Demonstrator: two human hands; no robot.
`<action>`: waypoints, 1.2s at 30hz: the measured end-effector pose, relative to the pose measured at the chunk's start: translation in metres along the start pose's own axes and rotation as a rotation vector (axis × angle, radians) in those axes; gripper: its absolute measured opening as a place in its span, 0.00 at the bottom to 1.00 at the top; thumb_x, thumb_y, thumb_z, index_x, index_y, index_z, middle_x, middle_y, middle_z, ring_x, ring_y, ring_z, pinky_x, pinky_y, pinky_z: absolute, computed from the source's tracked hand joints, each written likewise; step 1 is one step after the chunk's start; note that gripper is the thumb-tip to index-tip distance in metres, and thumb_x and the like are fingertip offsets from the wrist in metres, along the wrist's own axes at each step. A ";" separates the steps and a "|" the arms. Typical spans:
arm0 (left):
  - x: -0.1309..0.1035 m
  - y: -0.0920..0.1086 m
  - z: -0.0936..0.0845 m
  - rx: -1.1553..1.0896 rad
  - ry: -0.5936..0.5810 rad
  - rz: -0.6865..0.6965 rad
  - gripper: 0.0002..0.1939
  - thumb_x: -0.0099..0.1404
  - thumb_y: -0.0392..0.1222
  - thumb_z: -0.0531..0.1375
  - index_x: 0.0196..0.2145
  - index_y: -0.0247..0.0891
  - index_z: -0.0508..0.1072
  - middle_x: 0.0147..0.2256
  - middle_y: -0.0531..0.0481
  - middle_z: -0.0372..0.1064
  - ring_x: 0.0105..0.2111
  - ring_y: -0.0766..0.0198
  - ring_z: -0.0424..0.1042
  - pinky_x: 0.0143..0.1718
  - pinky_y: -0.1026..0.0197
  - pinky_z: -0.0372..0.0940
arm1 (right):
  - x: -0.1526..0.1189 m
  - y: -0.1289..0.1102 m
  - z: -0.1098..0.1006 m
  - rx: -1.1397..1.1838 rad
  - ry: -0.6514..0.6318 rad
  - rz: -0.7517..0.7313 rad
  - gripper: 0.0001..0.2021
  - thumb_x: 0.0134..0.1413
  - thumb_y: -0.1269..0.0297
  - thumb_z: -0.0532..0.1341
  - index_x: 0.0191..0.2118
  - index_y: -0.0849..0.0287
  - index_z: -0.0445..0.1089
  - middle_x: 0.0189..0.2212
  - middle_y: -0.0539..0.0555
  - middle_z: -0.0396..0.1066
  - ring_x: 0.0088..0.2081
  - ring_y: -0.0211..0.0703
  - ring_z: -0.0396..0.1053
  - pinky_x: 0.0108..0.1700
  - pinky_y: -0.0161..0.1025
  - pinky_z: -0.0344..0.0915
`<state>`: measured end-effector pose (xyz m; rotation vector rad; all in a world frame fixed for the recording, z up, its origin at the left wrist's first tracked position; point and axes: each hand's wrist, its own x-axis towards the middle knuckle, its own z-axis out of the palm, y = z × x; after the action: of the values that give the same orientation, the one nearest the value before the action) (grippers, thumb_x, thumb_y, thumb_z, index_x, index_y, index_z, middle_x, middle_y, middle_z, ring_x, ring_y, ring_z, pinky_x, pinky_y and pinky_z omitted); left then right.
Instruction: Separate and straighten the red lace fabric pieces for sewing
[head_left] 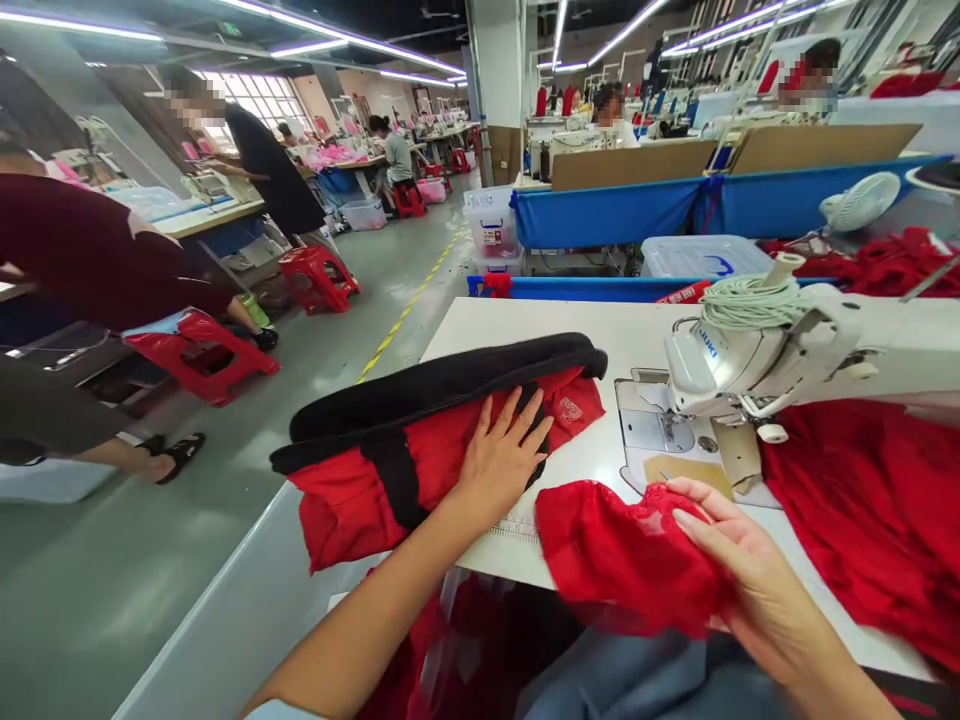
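Observation:
My left hand (504,455) lies flat with fingers spread on a red and black zippered bag (439,455), which rests along the table's left edge. The bag's black zip side faces away from me, and a dark strap crosses its red side. Between the thumb and fingers of my right hand (731,530) is a piece of red lace fabric (622,550). It hangs over the table's front edge. Just beyond that hand stands a white sewing machine (720,350), with its needle area and metal plate (652,430) close to the fabric.
More red fabric (862,510) is heaped right of the machine. A coil of pale green cord (754,300) sits on the machine head. Red stools (202,355) and several people are left, beside an aisle with a yellow line (405,310). A clear lidded box (705,257) stands behind.

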<state>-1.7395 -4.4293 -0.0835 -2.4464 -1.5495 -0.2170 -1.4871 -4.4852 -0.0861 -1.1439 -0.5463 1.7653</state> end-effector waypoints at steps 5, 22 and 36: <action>0.015 -0.006 0.006 0.047 -0.043 -0.063 0.23 0.70 0.45 0.50 0.61 0.52 0.61 0.68 0.49 0.44 0.67 0.46 0.43 0.63 0.34 0.46 | 0.002 0.005 0.003 0.115 0.040 0.046 0.28 0.32 0.61 0.76 0.45 0.53 0.73 0.45 0.55 0.77 0.39 0.47 0.77 0.37 0.35 0.75; 0.034 0.028 -0.011 -0.163 0.114 -0.271 0.14 0.69 0.42 0.50 0.46 0.38 0.72 0.46 0.41 0.69 0.46 0.53 0.69 0.48 0.49 0.64 | 0.024 -0.002 -0.024 0.250 -0.194 -0.034 0.15 0.46 0.63 0.71 0.43 0.56 0.76 0.40 0.54 0.79 0.46 0.49 0.75 0.49 0.42 0.72; -0.028 0.079 -0.013 -2.400 -0.069 -0.919 0.22 0.58 0.56 0.64 0.44 0.37 0.75 0.48 0.44 0.75 0.52 0.56 0.70 0.55 0.55 0.64 | 0.022 0.005 -0.003 0.299 -0.294 -0.081 0.17 0.50 0.62 0.68 0.48 0.56 0.73 0.40 0.55 0.79 0.43 0.47 0.75 0.50 0.44 0.69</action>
<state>-1.6797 -4.4900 -0.0880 0.3537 0.8130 1.1222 -1.4892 -4.4685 -0.1013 -0.6531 -0.4737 1.8812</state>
